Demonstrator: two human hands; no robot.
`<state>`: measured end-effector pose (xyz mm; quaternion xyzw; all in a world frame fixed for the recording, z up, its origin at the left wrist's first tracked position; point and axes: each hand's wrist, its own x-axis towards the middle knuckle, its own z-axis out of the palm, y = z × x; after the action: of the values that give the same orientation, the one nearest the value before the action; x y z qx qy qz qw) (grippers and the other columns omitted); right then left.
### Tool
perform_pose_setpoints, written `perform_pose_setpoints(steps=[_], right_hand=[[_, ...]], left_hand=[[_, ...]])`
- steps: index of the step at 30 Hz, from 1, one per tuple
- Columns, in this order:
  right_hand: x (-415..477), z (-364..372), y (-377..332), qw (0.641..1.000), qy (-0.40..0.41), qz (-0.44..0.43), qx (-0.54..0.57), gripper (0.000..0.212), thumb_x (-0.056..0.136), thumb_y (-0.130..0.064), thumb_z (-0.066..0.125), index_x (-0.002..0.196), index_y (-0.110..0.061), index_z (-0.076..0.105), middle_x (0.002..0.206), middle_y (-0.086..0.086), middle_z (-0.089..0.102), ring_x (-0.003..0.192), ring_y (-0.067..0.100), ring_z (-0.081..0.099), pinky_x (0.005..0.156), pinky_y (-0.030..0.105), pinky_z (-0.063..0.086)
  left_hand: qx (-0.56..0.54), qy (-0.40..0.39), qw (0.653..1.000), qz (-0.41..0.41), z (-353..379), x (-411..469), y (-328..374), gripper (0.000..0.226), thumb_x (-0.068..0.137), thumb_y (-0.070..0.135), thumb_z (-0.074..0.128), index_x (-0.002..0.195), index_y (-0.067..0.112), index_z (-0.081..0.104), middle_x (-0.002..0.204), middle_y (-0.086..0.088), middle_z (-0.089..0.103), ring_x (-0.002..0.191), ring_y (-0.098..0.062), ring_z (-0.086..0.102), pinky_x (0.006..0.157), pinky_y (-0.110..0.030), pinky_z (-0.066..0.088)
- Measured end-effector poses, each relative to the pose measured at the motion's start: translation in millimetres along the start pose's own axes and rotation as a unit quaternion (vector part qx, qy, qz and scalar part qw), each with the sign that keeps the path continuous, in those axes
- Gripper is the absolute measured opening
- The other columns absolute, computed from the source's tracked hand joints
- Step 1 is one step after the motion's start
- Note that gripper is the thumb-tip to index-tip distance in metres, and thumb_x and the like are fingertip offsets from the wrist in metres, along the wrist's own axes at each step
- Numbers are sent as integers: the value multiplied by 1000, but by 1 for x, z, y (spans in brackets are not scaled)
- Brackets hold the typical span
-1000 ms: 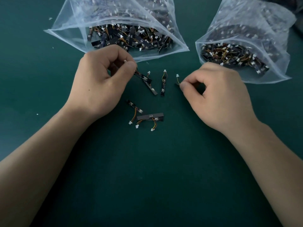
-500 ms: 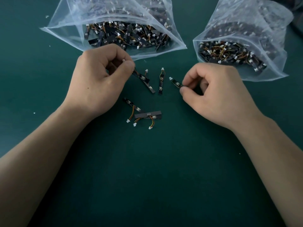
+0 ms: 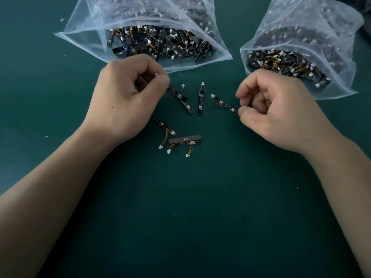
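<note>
Strips (image 3: 200, 101) on table (image 3: 190, 217), bags (image 3: 140, 27) behind

Head-worn view, close above green table (image 3: 180, 217), facing forward and down

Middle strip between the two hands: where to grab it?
Pinch the middle strip across its long edges at the near half, from above: it lies flat, and the wire loop and white connector crowd the far end.

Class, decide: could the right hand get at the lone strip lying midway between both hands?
Probably yes: the lone strip lies uncovered on the mat; only another strip beside the right hand lies between, low enough to reach over.
</note>
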<state>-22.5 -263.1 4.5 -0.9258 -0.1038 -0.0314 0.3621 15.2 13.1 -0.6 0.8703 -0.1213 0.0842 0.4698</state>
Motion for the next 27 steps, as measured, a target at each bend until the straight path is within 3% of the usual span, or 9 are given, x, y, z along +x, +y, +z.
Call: perform_pose_setpoints(steps=[3,7,11,17,22,27], right_hand=[[0,8,-5,999,17,-12,-49,17,87,-29,83,102,-28,75,72,-21,56,70,11,59,68,22,49],[2,14,-5,998,41,-7,-57,11,89,-32,81,94,-22,80,85,-14,64,66,-3,55,63,8,36],[2,17,-6,996,50,-11,-69,14,89,-40,80,92,-27,79,86,-9,66,65,-3,53,62,15,37],[6,17,-7,990,61,-43,-116,14,97,-24,72,88,-16,80,81,-5,65,65,6,55,62,35,51],[7,20,-6,993,50,-26,-100,16,100,-25,65,89,-16,73,83,-9,65,69,7,56,63,36,50],[6,21,-8,995,65,-24,-71,14,105,-26,58,95,-18,64,74,-18,55,62,6,52,58,32,39]], left_hand=[[4,-3,1000,-2,1,-1,1,15,96,23,65,83,19,70,62,10,58,54,-4,47,51,-12,36],[13,-6,1000,-3,0,-1,1,15,96,24,65,85,17,71,72,1,62,54,-4,46,51,-13,37],[21,-8,1000,-3,1,-1,2,15,96,26,65,86,17,72,71,-1,61,54,-6,47,52,-14,38],[20,-8,1000,-6,1,0,2,14,96,25,66,84,20,71,69,3,61,55,-5,47,52,-12,36],[19,-9,1000,-7,0,0,1,14,96,25,66,83,21,71,70,1,61,54,-6,47,52,-11,36],[35,-20,999,1,0,0,0,14,97,26,66,86,20,71,73,2,64,57,-9,51,53,-13,39]])
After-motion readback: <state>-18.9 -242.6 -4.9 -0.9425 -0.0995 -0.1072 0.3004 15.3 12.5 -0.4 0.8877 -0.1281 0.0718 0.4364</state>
